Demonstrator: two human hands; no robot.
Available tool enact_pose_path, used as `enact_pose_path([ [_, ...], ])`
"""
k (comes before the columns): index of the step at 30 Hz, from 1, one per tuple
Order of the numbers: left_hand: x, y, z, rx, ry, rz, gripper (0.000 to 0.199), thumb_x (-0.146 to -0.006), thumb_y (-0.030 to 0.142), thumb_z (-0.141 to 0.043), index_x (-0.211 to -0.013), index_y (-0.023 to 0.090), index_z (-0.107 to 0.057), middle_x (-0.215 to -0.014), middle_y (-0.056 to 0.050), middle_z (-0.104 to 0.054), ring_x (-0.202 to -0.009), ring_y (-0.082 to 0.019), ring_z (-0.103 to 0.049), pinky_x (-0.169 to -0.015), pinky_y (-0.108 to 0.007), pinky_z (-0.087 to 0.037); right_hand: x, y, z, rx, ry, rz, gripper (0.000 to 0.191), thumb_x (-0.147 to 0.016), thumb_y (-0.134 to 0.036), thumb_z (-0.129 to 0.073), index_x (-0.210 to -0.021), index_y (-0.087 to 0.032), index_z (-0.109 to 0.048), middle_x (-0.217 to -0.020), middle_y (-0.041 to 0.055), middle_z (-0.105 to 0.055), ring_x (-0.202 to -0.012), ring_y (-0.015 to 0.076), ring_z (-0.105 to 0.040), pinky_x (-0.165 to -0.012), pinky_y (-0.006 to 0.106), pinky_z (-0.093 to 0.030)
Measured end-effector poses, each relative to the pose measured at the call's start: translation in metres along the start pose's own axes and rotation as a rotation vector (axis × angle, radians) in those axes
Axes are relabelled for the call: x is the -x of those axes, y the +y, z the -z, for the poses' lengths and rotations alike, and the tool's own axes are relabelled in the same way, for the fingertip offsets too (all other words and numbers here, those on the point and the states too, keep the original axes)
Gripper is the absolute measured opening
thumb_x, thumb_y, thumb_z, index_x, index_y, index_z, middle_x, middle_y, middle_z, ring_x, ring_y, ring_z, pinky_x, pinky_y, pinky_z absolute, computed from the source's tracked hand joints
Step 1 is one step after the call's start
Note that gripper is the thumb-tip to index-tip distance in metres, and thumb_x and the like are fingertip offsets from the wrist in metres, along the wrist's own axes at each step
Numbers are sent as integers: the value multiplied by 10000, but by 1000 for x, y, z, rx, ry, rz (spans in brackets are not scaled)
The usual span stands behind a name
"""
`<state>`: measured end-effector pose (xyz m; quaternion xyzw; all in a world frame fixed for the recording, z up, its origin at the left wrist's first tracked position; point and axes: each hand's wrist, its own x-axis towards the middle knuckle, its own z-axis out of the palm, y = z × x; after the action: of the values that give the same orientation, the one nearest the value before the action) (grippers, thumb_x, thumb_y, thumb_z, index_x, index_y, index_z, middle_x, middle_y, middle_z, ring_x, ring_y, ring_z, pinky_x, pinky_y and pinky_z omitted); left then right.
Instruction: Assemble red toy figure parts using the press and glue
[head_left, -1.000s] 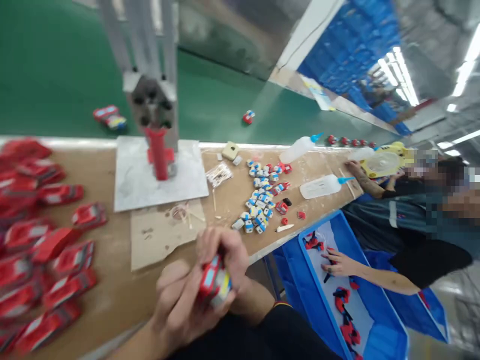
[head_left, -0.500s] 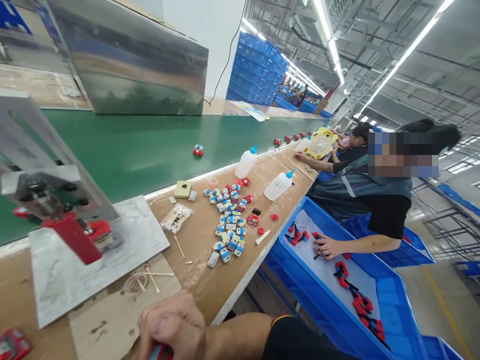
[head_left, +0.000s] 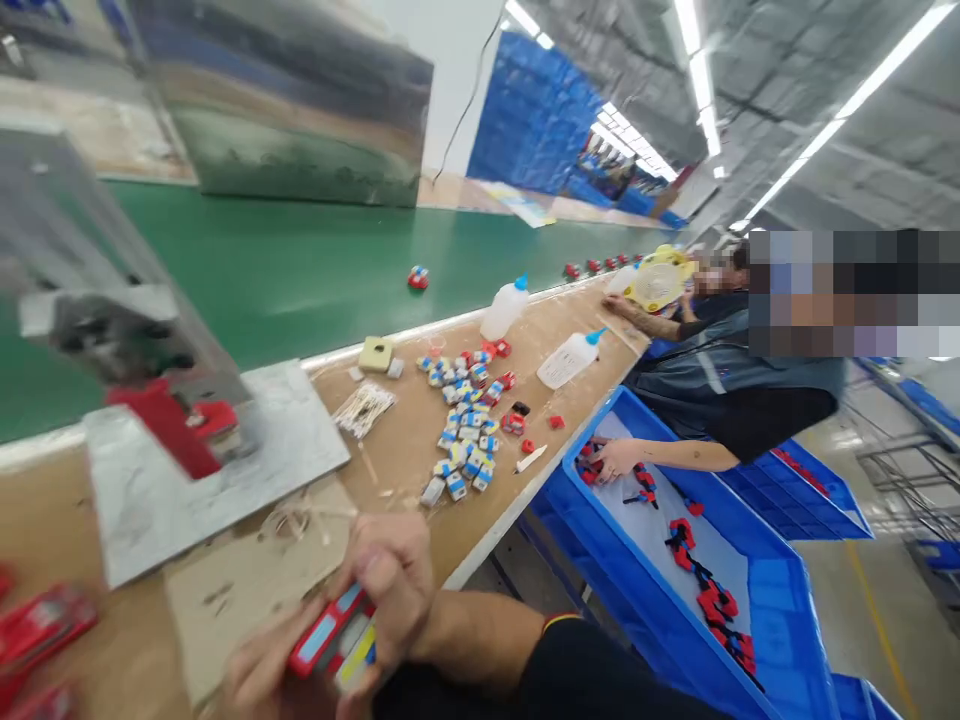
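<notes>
Low in the head view, my right hand [head_left: 397, 580] is closed on a red toy part [head_left: 322, 640] with light blue, grey and yellow pieces. My left hand [head_left: 266, 665], blurred, grips the same part from the left. Both hands are over the cardboard sheet [head_left: 247, 590] at the bench's near edge. Beyond them lies a pile of small white, blue and yellow blocks [head_left: 469, 440], with a few red pieces among them. Cotton swabs [head_left: 364, 408] and a yellow block [head_left: 376, 353] lie left of the pile. More red parts [head_left: 45, 625] sit at the lower left.
A press with a red piece [head_left: 169, 425] stands on a pale board [head_left: 292, 445] at left. Two bottles [head_left: 504, 308] [head_left: 570, 360] are beyond the pile. Behind runs a green belt [head_left: 315, 260]. At right, a person's hand [head_left: 616, 460] reaches into a blue bin [head_left: 795, 590].
My left hand has come into view at the toy part, which now shows more fully. The view has shifted slightly. The other person's hand has moved left within the bin.
</notes>
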<state>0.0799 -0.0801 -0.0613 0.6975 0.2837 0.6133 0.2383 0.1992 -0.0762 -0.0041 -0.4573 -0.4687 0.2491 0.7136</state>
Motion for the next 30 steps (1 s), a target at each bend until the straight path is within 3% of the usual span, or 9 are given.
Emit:
enact_pose_path([
  [4,-6,25,-11,-114,51,-133,429,-1026,537,-651,-1316,220,-653,-958,-45,-691,-814,-213,-679,-667,-355,-593,0,-17,6,100,-41,23,591,-1031,-520,-453,-513,-247,-533,-459,0,-531,-416,124,-443,-475,307,-396],
  [6,-12,29,-16,-116,83,-122,437,-1077,517,-581,-1378,203,-627,-964,-60,-693,-801,-206,-669,-668,-354,-604,-2,-20,7,58,-43,74,546,-1048,-435,-476,-542,-239,-540,-473,2,-547,-427,125,-453,-481,312,-384],
  [15,-12,29,-21,-39,198,-162,539,-1018,607,-679,-1329,167,-658,-924,-48,-668,-766,-195,-655,-612,-328,-595,0,-29,6,19,-109,102,420,-1043,-335,-478,-650,-244,-594,-528,-12,-555,-467,147,-489,-487,336,-379],
  [23,-11,27,-24,-174,185,-164,505,-1055,643,-554,-1360,246,-618,-843,-17,-647,-644,-192,-619,-504,-358,-538,2,-26,9,38,-96,84,396,-1026,-324,-481,-654,-248,-592,-530,-4,-546,-461,157,-485,-488,355,-373],
  [30,-12,27,-23,-127,181,-168,521,-1049,616,-605,-1344,187,-631,-904,-26,-664,-722,-179,-643,-589,-333,-565,3,-24,8,30,-76,88,392,-1017,-300,-467,-646,-246,-584,-530,-2,-530,-468,158,-471,-497,353,-373],
])
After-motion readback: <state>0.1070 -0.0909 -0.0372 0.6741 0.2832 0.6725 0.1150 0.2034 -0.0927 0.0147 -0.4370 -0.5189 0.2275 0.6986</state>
